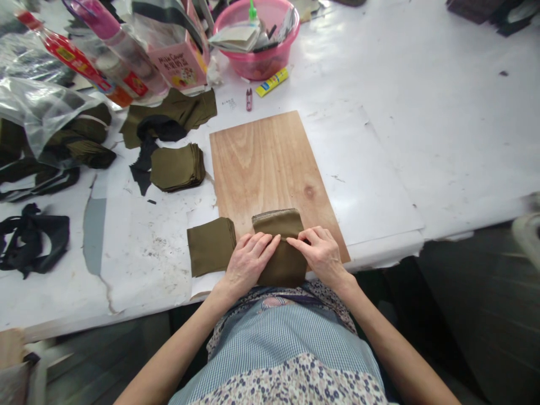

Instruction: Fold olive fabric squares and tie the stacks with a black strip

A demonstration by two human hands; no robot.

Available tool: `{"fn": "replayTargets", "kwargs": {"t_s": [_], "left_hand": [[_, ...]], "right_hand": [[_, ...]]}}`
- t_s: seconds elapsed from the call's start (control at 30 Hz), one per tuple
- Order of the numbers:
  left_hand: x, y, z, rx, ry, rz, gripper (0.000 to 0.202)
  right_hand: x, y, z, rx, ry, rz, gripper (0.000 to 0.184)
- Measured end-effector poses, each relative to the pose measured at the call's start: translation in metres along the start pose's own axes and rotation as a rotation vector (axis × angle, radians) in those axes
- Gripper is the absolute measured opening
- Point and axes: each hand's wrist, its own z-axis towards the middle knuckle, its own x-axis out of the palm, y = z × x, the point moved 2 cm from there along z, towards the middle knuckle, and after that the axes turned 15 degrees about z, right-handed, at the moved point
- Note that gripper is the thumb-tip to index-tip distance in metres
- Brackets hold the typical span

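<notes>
An olive-brown fabric piece [283, 269] lies in front of me, over the near edge of the wooden board, with a crease across it. My left hand [252, 260] bends its fingers over the left part of this crease, fingertips on the cloth. From the right, my right hand [323, 253] pinches the same crease between thumb and forefinger, its other fingers curled. Behind the crease, a layered, frayed far edge shows. Just left of my left hand sits a stack of olive fabric pieces [211, 246]. Parts of the cloth under my fingers are hidden.
The wooden board [265, 163] lies on the white table [392, 140]. Another olive stack [175, 167] and black scraps [34, 239] are to the left. A pink basin [257, 62], yellow tube [272, 82], small pink snips [248, 99] and bottles [67, 53] stand or lie farther back.
</notes>
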Motion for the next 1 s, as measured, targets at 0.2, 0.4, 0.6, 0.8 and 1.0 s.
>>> {"fn": "replayTargets", "kwargs": {"t_s": [0.2, 0.4, 0.6, 0.8, 1.0], "left_hand": [[0.003, -0.004, 0.005, -0.022, -0.106, 0.098, 0.041], [-0.001, -0.002, 0.012, 0.092, -0.004, 0.06, 0.046], [-0.004, -0.002, 0.01, 0.107, 0.044, 0.069, 0.047], [0.0, -0.002, 0.008, 0.102, 0.041, 0.057, 0.048], [0.0, -0.002, 0.008, 0.106, -0.02, 0.096, 0.044]], "right_hand": [[0.002, -0.001, -0.001, 0.004, 0.006, -0.005, 0.024], [0.003, 0.0, -0.001, 0.013, 0.012, -0.015, 0.025], [-0.002, -0.008, 0.001, 0.003, 0.011, 0.092, 0.021], [-0.008, -0.012, -0.002, 0.015, 0.01, 0.135, 0.021], [-0.005, -0.011, -0.003, 0.007, 0.005, 0.116, 0.021]]}}
